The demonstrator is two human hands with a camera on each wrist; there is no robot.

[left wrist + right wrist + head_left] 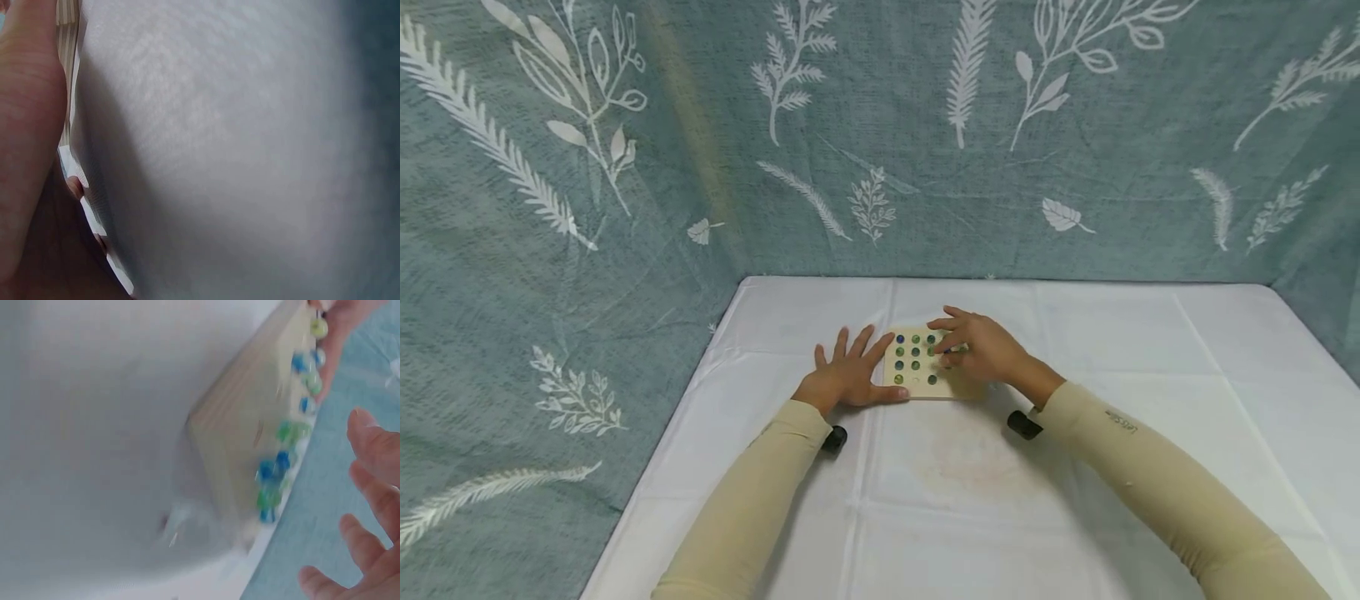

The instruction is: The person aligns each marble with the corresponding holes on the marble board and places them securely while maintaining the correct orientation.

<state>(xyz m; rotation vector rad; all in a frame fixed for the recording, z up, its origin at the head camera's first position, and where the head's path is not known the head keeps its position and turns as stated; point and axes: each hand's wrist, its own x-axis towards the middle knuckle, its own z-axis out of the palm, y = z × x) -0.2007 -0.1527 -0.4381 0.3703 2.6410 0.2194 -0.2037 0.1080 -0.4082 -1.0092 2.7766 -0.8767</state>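
A pale wooden board lies flat on the white-covered table, with blue and green glass marbles sitting in rows on it. My left hand is at its left side with spread fingers; the thumb reaches along the front edge and the index fingertip meets the back left corner. Over the right part of the board hovers my right hand, hiding some marbles in the head view. In the right wrist view its fingers are parted, with nothing seen between them, and the marbles stand up from the board.
A white cloth with fold creases covers the table. Behind and to the left hangs a blue-green curtain with white leaf prints. Dark wrist cameras sit under both forearms. A blurred small spot shows near the board; I cannot tell what it is.
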